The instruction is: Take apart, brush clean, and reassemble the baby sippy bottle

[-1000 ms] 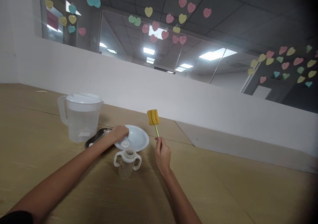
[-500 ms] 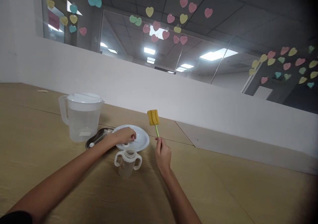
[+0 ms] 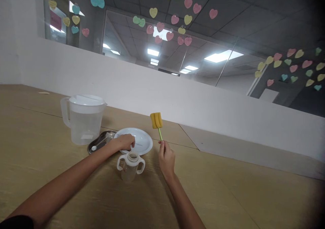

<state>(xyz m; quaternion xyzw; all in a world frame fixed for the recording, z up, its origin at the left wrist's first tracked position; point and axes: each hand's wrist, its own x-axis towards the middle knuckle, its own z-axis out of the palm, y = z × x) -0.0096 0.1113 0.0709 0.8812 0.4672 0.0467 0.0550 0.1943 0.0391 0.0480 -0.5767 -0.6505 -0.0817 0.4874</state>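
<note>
Upright in my right hand (image 3: 167, 158) is a sponge bottle brush (image 3: 156, 120), yellow at the head, its green handle pinched between thumb and fingers. My left hand (image 3: 127, 142) reaches over the near left part of a shallow white bowl (image 3: 146, 142), knuckles up and fingers bent down. Whatever its fingertips hold or touch is hidden. Just in front of the bowl stands a clear baby bottle (image 3: 129, 172) with two white handles and an uncovered mouth. Neither hand touches the bottle.
A lidded translucent pitcher (image 3: 85, 125) with clear liquid stands at the left. Beside it, a dark metal kidney-shaped tray (image 3: 90, 151) holds small clear and white parts, partly behind my left forearm. A white wall (image 3: 157, 90) borders the table (image 3: 228, 195) at the back.
My left hand moved right and deeper over the bowl, then drew back a little left and down. A small white round part beneath it is now covered. My right hand and brush stayed still.
</note>
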